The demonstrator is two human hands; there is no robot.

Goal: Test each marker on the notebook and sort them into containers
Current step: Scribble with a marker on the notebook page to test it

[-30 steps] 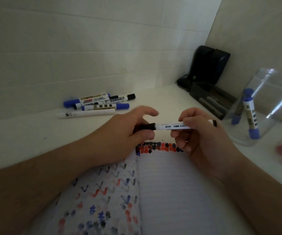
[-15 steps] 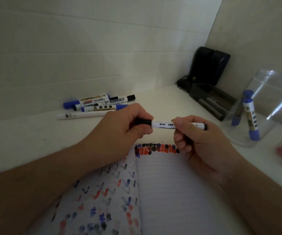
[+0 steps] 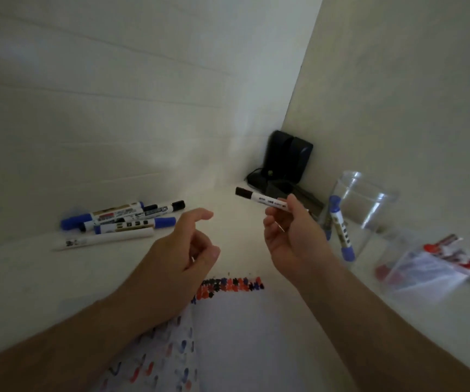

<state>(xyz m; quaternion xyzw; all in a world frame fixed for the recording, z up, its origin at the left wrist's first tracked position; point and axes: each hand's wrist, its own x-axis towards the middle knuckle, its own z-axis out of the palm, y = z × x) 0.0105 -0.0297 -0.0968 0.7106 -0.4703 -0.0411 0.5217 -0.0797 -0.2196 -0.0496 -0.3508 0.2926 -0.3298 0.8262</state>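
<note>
My right hand (image 3: pixel 290 239) holds a white marker with a black cap (image 3: pixel 259 198) raised above the table, cap end pointing left. My left hand (image 3: pixel 182 250) hovers to its left, fingers loosely curled, holding nothing. The open notebook (image 3: pixel 228 335) lies below both hands, covered with red, blue and black test marks. Several markers (image 3: pixel 120 222) lie in a pile at the back left, blue-capped and black-capped. A clear plastic container (image 3: pixel 364 210) on the right holds two blue markers (image 3: pixel 341 230). A second clear container (image 3: pixel 432 264) farther right holds red markers.
A black device with a cable (image 3: pixel 287 162) stands in the back corner, with a dark tray (image 3: pixel 298 193) in front of it. Tiled walls close off the back and the right side of the white table (image 3: pixel 24 278).
My left hand has let go of the marker's cap end and drawn back left. My right hand has lifted the capped marker up and away from the notebook.
</note>
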